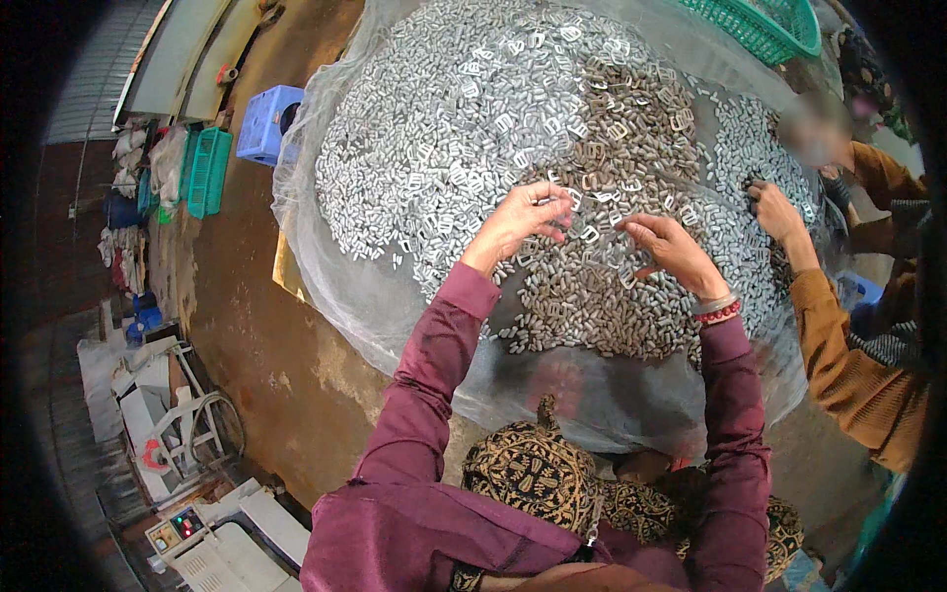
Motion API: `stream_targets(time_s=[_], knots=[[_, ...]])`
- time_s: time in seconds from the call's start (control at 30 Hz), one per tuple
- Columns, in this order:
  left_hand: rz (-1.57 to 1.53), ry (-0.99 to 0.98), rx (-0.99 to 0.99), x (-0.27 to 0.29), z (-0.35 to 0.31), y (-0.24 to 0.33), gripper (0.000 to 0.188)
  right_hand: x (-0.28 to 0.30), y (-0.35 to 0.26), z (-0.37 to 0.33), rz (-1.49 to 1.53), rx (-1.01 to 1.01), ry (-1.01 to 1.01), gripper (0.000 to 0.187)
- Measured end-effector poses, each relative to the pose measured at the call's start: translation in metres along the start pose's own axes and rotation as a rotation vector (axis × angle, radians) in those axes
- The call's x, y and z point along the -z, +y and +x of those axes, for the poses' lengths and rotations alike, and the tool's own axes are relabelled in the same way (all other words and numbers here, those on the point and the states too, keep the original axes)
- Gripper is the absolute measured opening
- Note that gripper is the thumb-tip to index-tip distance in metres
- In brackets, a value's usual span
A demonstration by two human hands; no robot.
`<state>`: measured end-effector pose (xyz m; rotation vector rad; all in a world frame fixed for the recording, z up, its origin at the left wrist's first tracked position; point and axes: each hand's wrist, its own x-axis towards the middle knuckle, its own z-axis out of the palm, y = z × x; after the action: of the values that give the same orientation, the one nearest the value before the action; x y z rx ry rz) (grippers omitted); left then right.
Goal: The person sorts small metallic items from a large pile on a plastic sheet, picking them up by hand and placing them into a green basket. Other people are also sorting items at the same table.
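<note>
Nearest lens: maroon garment (414, 533), sleeves (434, 345) reaching over heaped small grey pieces (592, 316) and slotted buckles (683, 119) on sheer netting (340, 306). Note one loose buckle (590, 234) between left hand (538, 212) and right hand (681, 259), seemingly nearer the left; long axis too small to read. Hands apart. Left: fingers curved, cannot tell if pinching anything. Right: thumb and fingers parted, over heap.

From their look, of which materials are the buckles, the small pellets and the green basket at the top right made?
Buckles: probably metal, silvery, with bright glints on thin frames. Small pellets: uncertain; their grey to brownish, mostly dull surfaces suit metal, stone or ceramic. Green basket: most likely moulded plastic, with a smooth, evenly coloured, perforated wall.
</note>
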<state>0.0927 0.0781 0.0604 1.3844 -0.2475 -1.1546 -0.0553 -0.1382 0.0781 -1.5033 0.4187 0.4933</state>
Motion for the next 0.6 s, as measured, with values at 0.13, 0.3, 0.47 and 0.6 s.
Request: stream_targets(time_s=[0.13, 0.3, 0.47, 0.6], knots=[[0.54, 0.225, 0.077, -0.008, 0.015, 0.018, 0.027, 0.008, 0.014, 0.007, 0.151, 0.052, 0.122, 0.031], [1.406, 0.269, -0.391, 0.01, 0.033, -0.044, 0.033, -0.002, 0.011, 0.01, 0.289, 0.162, 0.29, 0.048], [1.377, 0.176, -0.355, 0.005, 0.015, -0.047, 0.023, -0.011, 0.025, 0.0, 0.341, 0.215, 0.133, 0.051], [0.812, 0.269, -0.259, -0.002, -0.014, -0.031, 0.026, -0.013, 0.015, -0.013, 0.276, -0.02, 0.262, 0.03]])
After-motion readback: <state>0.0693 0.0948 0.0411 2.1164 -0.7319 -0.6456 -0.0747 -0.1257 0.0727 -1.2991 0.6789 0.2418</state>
